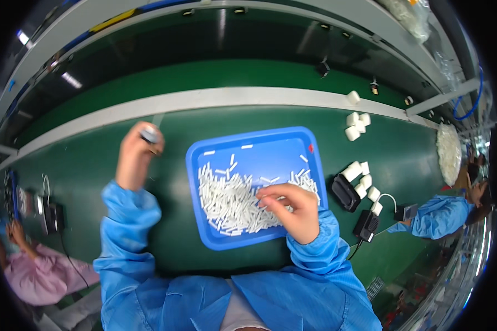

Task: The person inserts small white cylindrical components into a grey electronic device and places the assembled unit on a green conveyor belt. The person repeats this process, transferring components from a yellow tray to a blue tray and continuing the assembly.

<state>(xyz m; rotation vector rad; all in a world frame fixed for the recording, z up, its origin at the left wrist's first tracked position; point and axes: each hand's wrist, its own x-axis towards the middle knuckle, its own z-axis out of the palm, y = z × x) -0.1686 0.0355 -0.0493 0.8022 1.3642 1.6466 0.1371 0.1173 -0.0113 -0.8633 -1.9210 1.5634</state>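
A blue plastic tray [306,133] lies on the green bench in front of me, with a heap of small white sticks [234,201] across its near half. Over the heap's right side, my right hand [292,209] has thumb and index finger brought close together; whatever is between the tips is too small to make out. Away to the tray's left, my left hand [138,151] is raised and closed around a small, dark cylindrical object with a silvery end [149,135]. Its lower part is hidden by my fingers.
Several white rolls [352,133] and an open black case [345,193] sit right of the tray, beside a black device [366,225]. A plastic bag [448,154] lies farther right. Co-workers sit at both sides. A pale ledge [232,95] runs behind the tray.
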